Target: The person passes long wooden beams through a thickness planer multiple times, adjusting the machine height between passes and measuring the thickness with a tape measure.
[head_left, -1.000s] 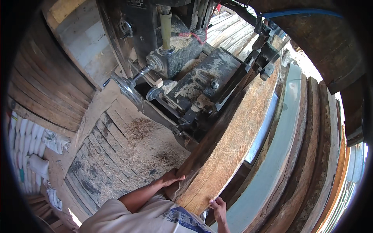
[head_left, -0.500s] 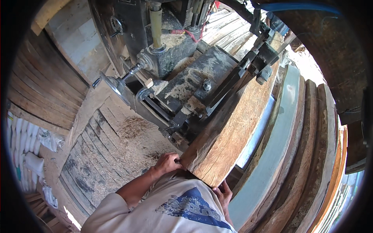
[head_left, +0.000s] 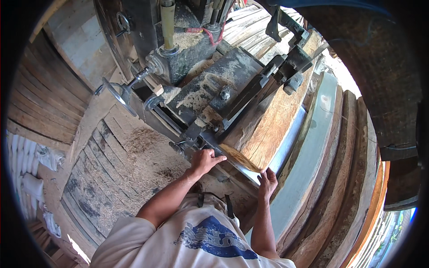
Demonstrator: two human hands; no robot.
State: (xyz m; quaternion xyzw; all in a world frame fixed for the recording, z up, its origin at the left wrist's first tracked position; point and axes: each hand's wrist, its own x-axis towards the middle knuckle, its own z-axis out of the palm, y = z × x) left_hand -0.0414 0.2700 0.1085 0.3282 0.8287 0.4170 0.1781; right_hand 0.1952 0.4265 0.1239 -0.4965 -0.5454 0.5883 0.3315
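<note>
A thick timber beam [head_left: 268, 134] with a rough, light brown top lies under the machine's guide, its cut end facing me. At the left corner of that end is my left hand [head_left: 204, 161], its fingers curled and its thumb stretched against the wood. My right hand [head_left: 267, 182] pinches the right corner, thumb and fingertips at the edge. Both forearms reach forward from my body. The beam rests on a smooth metal bed [head_left: 290, 142] that shows along its right side. Its far end passes beneath the dark metal guide arm [head_left: 286, 67].
A dark sawdust-covered machine [head_left: 214, 82] with a handwheel [head_left: 120, 96] stands ahead to the left. Right of the bed runs a pale green rail [head_left: 313, 143], beside several rough planks [head_left: 344, 178]. Wood shavings [head_left: 145, 143] cover the floor at left. A large dark curved panel [head_left: 380, 80] stands at right.
The beam has slid forward, away from my body, baring some of the bed at its near end. Both hands have moved forward with it and my arms are straighter.
</note>
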